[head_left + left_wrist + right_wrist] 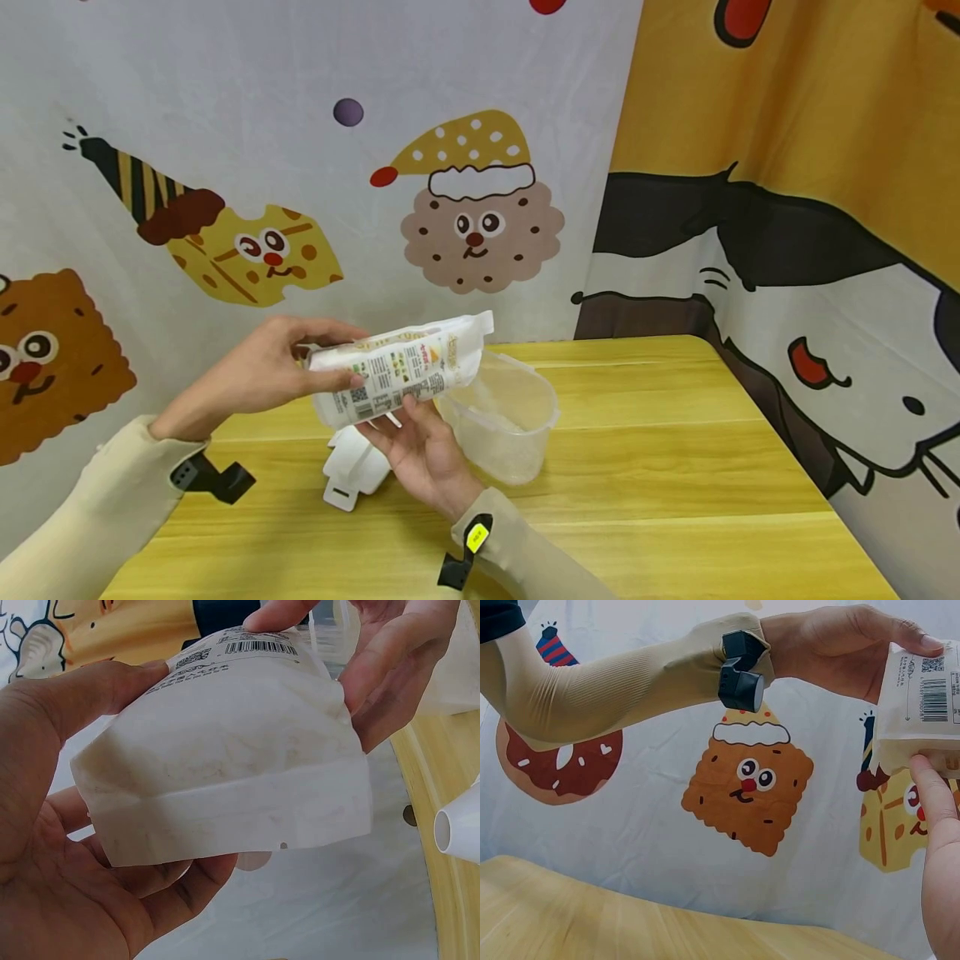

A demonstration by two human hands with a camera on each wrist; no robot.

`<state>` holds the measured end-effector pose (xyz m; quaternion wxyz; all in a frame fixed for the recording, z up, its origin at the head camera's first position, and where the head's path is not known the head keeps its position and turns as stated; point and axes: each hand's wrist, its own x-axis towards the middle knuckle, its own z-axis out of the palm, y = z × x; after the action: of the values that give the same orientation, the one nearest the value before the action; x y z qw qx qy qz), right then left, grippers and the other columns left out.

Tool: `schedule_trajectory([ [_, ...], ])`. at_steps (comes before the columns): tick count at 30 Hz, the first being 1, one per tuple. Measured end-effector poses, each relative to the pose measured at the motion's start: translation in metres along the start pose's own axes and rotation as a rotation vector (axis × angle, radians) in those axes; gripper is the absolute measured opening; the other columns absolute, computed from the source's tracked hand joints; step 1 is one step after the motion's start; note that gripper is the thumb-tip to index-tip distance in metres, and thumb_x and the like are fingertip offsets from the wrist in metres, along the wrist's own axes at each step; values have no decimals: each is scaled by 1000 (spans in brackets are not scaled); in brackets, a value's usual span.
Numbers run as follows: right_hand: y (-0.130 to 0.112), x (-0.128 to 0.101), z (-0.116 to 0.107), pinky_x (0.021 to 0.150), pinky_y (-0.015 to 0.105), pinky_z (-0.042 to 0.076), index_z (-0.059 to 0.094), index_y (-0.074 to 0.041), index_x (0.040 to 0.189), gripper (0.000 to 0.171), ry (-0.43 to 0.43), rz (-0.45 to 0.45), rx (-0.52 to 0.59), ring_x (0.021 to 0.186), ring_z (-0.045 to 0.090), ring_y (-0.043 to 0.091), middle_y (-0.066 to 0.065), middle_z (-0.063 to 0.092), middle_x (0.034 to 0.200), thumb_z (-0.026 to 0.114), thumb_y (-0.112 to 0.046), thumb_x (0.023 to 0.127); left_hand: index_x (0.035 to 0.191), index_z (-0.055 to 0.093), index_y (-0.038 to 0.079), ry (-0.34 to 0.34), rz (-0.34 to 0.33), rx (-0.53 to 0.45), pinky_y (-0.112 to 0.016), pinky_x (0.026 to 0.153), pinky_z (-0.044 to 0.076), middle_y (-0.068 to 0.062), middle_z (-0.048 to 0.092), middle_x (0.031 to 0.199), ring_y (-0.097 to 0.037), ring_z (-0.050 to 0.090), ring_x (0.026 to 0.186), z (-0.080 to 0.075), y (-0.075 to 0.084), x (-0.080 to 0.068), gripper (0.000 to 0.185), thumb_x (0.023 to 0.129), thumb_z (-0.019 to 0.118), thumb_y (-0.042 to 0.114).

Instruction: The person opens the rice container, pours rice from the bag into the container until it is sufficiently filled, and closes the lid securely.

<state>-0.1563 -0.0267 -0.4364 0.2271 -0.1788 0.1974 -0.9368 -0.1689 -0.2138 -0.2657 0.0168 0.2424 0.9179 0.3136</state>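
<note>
I hold a white food pouch up in the air over the near-left part of the yellow wooden table, lying roughly level with its sealed top end pointing right, over the rim of the clear plastic container. My left hand grips the pouch's bottom end, thumb on top and fingers curled beneath; from the left wrist view that end is a smooth, slightly crinkled white film with a folded gusset seam across it. My right hand is underneath, palm up, fingers curled against the printed back face with its barcode and QR code, thumb touching the lower edge.

The container is an oval, translucent tub with a thin rim, standing open on the table just right of my right hand. A white plastic lid with a flat tab lies on the table just below the pouch and left of my right wrist.

The table's right half and near edge give the widest open room; its far edge meets a cartoon-printed cloth backdrop close behind the pouch, and the right edge drops off beside a yellow curtain. The tabletop is smooth, pale-grained wood
</note>
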Motion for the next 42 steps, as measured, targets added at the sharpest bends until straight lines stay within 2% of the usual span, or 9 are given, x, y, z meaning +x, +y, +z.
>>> schedule_trajectory([
  [42,-1,-1,3,120,40,40,34,-31,156,58,-7,-1,-12,141,48,24,1,46,157,59,-29,104,127,71,24,-3,-7,-12,-28,68,56,1,76,109,-17,69,86,-1,2,2,45,86,84,38],
])
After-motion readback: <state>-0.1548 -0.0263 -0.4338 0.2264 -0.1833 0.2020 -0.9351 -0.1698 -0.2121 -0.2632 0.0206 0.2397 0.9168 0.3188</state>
